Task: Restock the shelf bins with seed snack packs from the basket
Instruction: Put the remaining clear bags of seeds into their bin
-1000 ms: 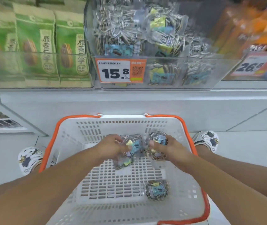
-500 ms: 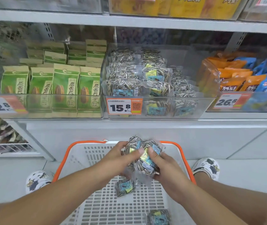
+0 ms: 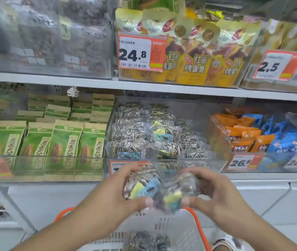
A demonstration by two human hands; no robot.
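My left hand (image 3: pixel 113 200) grips a clear pack of striped sunflower seeds with a yellow and blue label (image 3: pixel 140 183). My right hand (image 3: pixel 214 198) grips another such seed pack (image 3: pixel 178 192), blurred by motion. Both are raised just in front of the clear shelf bin (image 3: pixel 194 163) that holds several like packs (image 3: pixel 144 134). Below, the white basket with an orange rim (image 3: pixel 184 230) shows one more seed pack (image 3: pixel 144 240) on its floor.
Green paper seed bags (image 3: pixel 48 142) fill the bin to the left. Orange and blue packs (image 3: pixel 263 138) fill the bin to the right. The upper shelf (image 3: pixel 89 84) carries yellow sweet potato bags (image 3: pixel 194 57) and price tags. A patterned shoe (image 3: pixel 223 241) stands by the basket.
Both hands have lifted the seed packs out of the basket and up to the front of the middle bin. The view has tilted upward, revealing the upper shelf.
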